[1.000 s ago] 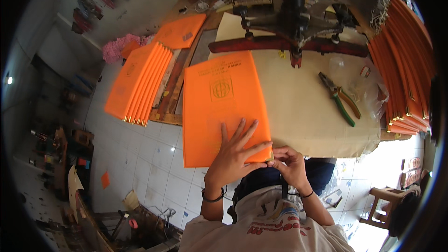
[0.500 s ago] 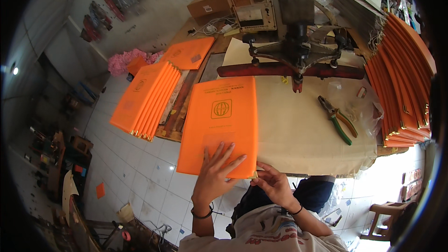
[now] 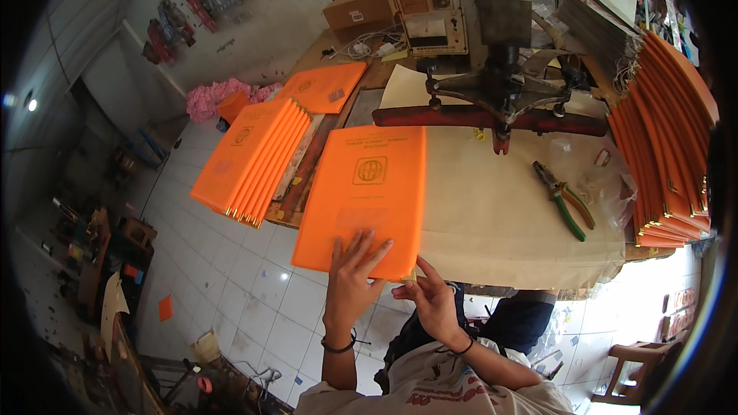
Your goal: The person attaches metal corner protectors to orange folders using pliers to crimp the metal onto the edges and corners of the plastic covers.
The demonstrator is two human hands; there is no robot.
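White floor tiles (image 3: 231, 292) spread below a paper-covered workbench (image 3: 507, 223) that carries a hand press. At far left a fanned stack of orange folders (image 3: 250, 157) overhangs the bench edge and could slide off if knocked. The orange folder (image 3: 365, 196) lies half over that edge too; the left hand (image 3: 350, 277) presses on it with fingers spread flat, while the right hand (image 3: 430, 300) pinches its near corner. Easing the palm might let it tip. Green-handled pliers (image 3: 565, 200) lie beside another orange stack (image 3: 665, 161).
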